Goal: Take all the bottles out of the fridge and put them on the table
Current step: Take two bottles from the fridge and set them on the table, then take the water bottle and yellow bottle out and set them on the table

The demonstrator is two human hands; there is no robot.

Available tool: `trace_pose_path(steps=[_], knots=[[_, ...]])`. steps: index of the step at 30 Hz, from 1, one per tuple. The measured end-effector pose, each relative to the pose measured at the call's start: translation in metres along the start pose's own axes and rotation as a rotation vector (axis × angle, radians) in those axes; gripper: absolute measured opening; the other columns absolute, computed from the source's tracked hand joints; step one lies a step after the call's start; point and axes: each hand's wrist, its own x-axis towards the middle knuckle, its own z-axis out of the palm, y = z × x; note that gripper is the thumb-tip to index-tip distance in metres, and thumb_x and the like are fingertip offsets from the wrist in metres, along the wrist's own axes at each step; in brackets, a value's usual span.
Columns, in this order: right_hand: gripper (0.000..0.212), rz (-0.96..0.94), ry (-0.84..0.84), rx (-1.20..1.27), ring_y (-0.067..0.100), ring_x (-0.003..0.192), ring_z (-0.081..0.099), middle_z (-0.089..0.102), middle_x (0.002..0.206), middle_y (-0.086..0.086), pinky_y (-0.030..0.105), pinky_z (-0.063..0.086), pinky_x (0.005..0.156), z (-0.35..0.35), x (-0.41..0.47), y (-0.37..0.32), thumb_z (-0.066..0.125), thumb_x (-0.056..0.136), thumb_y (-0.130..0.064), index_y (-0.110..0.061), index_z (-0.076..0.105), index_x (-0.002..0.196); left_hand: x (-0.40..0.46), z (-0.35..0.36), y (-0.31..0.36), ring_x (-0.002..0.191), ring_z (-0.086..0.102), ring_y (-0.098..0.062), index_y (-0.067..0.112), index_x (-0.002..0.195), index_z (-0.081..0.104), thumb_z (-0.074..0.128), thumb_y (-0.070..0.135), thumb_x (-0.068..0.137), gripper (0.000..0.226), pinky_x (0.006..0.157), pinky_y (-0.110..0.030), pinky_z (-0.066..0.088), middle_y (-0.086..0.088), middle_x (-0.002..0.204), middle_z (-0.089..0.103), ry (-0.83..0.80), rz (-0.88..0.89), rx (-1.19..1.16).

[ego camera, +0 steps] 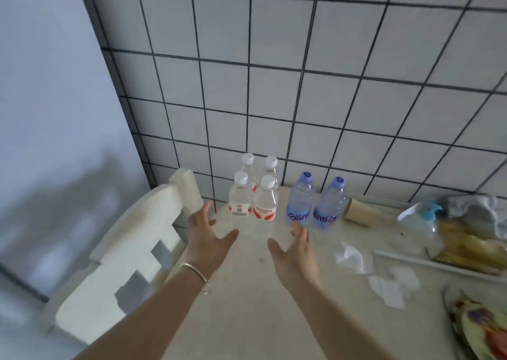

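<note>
We see six bottles upright at the far edge of the tabletop (247, 291), against the tiled wall (301, 85): four white-capped bottles (253, 195) clustered at left, two blue-capped bottles (315, 203) just beside them at right. Our left hand (208, 239) and right hand (296, 250) hover near the cluster, fingers spread, holding nothing. To the right lie a tipped paper cup (359, 211), crumpled tissues (354, 258), a spray bottle (422, 222) and a tray of food (466, 250). A white chair (131, 250) stands at the left edge.
</note>
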Motion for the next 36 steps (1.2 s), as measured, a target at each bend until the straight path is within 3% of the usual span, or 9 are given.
trace_pose_path(steps=[5,9,14,20,23,28,32,36], knots=[[0.059,-0.134,-0.04,-0.002,0.019,0.129,0.04,0.04,0.141,0.001,0.03,0.035,0.101,-0.034,-0.087,0.0,0.057,0.088,-0.036,-0.019,0.033,0.139,-0.098,-0.037,0.02,0.097,0.057,-0.016,0.013,0.14,0.035,0.077,0.014,0.074,0.079,0.091,-0.027,0.043,-0.007,0.125,0.037,0.084,0.049,0.003],[0.055,-0.25,-0.095,0.005,0.018,0.127,0.042,0.043,0.137,0.001,0.029,0.034,0.1,-0.051,-0.157,0.007,0.058,0.088,-0.034,-0.02,0.037,0.136,-0.184,-0.069,0.028,0.091,0.058,-0.015,0.008,0.136,0.04,0.076,0.013,0.075,0.071,0.085,-0.028,0.045,-0.01,0.129,0.041,0.167,0.062,-0.008],[0.056,-0.365,-0.261,-0.026,0.019,0.129,0.041,0.039,0.141,0.001,0.032,0.036,0.101,-0.06,-0.266,0.013,0.055,0.089,-0.039,-0.021,0.034,0.137,-0.319,-0.105,0.025,0.095,0.056,-0.01,0.02,0.136,0.04,0.072,0.02,0.08,0.064,0.084,-0.025,0.047,0.006,0.122,0.039,0.28,-0.015,-0.024],[0.053,-0.572,-0.378,-0.04,0.017,0.125,0.044,0.043,0.136,-0.001,0.033,0.041,0.098,-0.058,-0.384,-0.005,0.053,0.089,-0.039,-0.022,0.036,0.135,-0.44,-0.156,0.014,0.096,0.059,-0.009,0.025,0.128,0.047,0.071,0.023,0.08,0.054,0.081,-0.022,0.047,0.006,0.117,0.056,0.401,-0.1,-0.041],[0.047,-0.692,-0.414,-0.026,0.014,0.121,0.047,0.048,0.131,-0.004,0.03,0.04,0.097,-0.045,-0.441,-0.019,0.054,0.089,-0.036,-0.022,0.04,0.132,-0.489,-0.188,0.005,0.099,0.061,-0.012,0.024,0.127,0.049,0.07,0.02,0.081,0.05,0.081,-0.022,0.049,0.005,0.114,0.058,0.485,-0.102,-0.038],[0.039,-0.863,-0.496,0.02,0.011,0.112,0.052,0.054,0.123,-0.006,0.018,0.037,0.09,-0.002,-0.539,-0.041,0.056,0.089,-0.034,-0.021,0.046,0.125,-0.562,-0.268,-0.032,0.087,0.065,-0.01,0.021,0.122,0.051,0.071,0.011,0.079,0.048,0.073,-0.019,0.052,0.002,0.107,0.061,0.674,-0.074,0.02],[0.04,-0.923,-0.571,0.02,0.008,0.111,0.051,0.055,0.122,-0.007,0.018,0.038,0.093,0.052,-0.614,-0.061,0.056,0.089,-0.037,-0.023,0.045,0.125,-0.613,-0.345,-0.068,0.082,0.064,-0.012,0.012,0.122,0.051,0.07,0.007,0.08,0.047,0.064,-0.006,0.049,0.0,0.106,0.059,0.782,-0.076,0.073],[0.042,-0.937,-0.568,0.019,0.01,0.109,0.053,0.056,0.12,-0.006,0.028,0.046,0.096,0.113,-0.68,-0.099,0.058,0.087,-0.037,-0.023,0.045,0.125,-0.649,-0.432,-0.104,0.081,0.065,-0.015,0.012,0.122,0.05,0.07,0.007,0.08,0.047,0.067,-0.014,0.05,-0.001,0.102,0.06,0.821,-0.107,0.077]])
